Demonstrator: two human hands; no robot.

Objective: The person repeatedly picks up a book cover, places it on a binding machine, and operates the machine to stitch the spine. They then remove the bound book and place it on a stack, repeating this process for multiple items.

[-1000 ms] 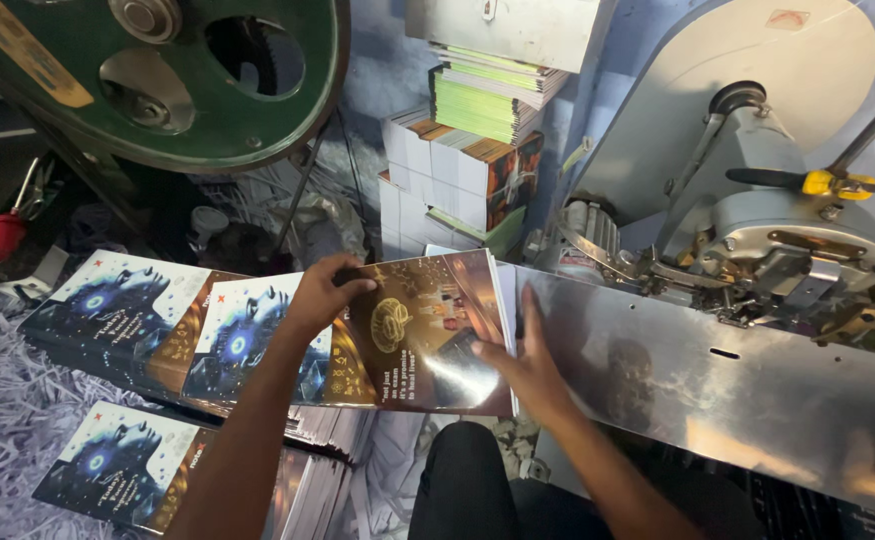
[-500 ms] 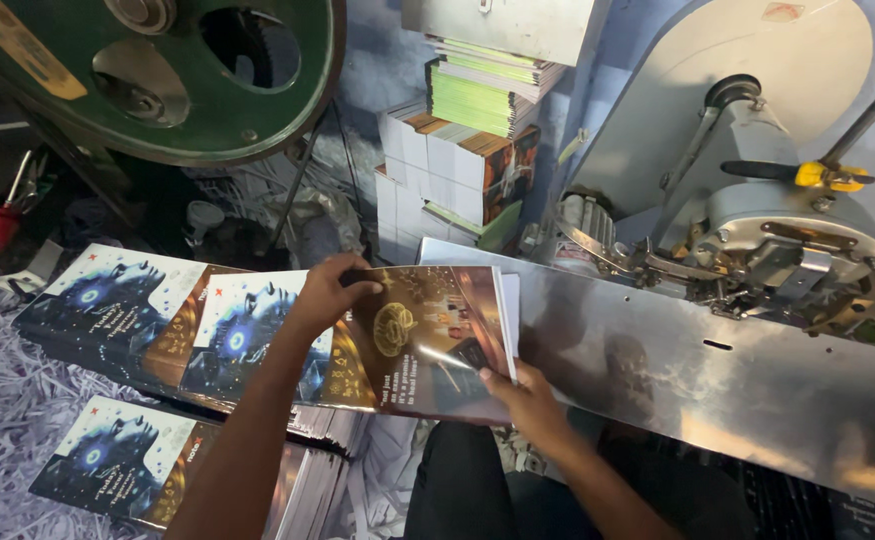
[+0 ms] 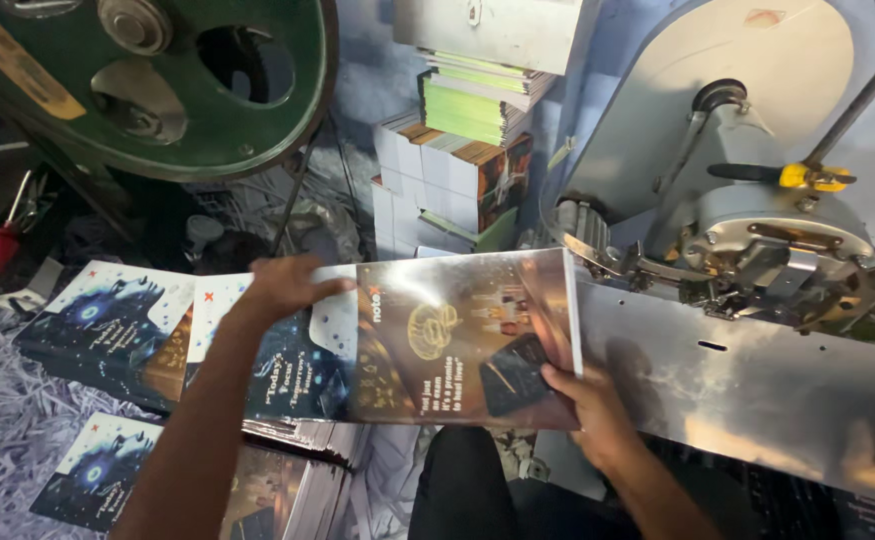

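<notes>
Booklet (image 3: 437,340) between both hands; stapling machine (image 3: 747,230) just right.

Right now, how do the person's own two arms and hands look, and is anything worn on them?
Both forearms are bare up to the picture's lower edge: no sleeve shows. The left hand and the right hand wear no gloves. I see no ring, watch or bracelet, though the left hand is slightly blurred. No cables or markings show on either arm.
</notes>
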